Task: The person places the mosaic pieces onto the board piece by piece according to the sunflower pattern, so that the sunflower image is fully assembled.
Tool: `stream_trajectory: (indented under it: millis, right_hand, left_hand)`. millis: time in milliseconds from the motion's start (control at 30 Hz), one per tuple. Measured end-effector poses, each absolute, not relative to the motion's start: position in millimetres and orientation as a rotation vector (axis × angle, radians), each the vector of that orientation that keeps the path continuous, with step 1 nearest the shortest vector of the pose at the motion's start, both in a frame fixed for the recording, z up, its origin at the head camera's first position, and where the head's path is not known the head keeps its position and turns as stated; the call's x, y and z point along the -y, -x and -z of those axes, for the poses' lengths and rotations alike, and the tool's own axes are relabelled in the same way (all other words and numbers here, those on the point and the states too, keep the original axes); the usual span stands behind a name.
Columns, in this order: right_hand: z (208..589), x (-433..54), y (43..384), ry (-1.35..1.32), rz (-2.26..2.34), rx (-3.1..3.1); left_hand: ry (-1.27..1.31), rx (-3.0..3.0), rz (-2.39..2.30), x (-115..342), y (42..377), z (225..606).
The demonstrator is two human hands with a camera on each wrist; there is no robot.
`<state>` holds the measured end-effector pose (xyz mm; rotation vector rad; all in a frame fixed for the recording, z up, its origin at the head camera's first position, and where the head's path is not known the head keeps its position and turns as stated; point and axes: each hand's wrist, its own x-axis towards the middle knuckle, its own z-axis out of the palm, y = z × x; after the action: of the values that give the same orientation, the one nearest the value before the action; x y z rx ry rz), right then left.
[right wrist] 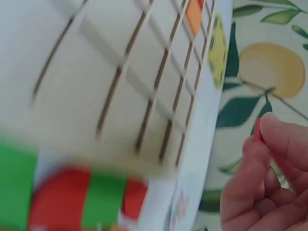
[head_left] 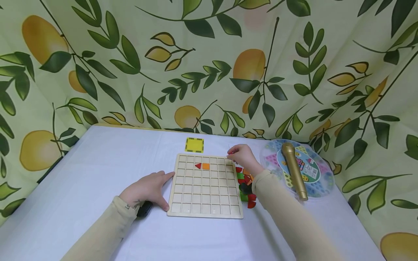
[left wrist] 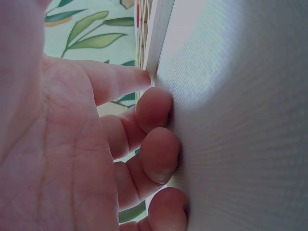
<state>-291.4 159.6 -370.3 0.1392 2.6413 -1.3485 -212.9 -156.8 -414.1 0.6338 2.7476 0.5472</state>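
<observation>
Board (head_left: 206,180) lies flat on surface (head_left: 137,239). Left hand (head_left: 148,188) touches board's left edge; grip wide, nothing held. Right hand (head_left: 244,158) pinches small red piece (right wrist: 258,130) near board's far right corner. Loose pieces (head_left: 241,175) lie beside board's right edge. Risks: fingertip-only hold could let red piece slip; low sleeve (head_left: 287,214) could drag loose pieces.

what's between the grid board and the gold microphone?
In the head view: loose red, green and orange pieces beside the grid board, then the right sleeve crossing over, then part of the round disc the gold microphone lies on.
</observation>
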Motion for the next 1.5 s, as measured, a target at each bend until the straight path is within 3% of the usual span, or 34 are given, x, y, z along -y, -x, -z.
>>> stream_trajectory:
  millis: [400, 1167, 1500]
  right_hand:
    - [385.7, -117.6, 296.6, -0.433, 1.502, -2.353]
    - [403.6, -101.2, 299.6, -0.271, 0.937, -2.688]
    - [369.6, -125.6, 292.6, -0.092, 0.678, -2.923]
  left_hand:
    - [-0.631, -2.752, -0.556, 156.7, 213.7, 416.2]
    - [-0.602, -2.745, -0.552, 155.7, 212.8, 414.8]
    - [-0.606, -2.74, -0.557, 157.1, 212.8, 416.4]
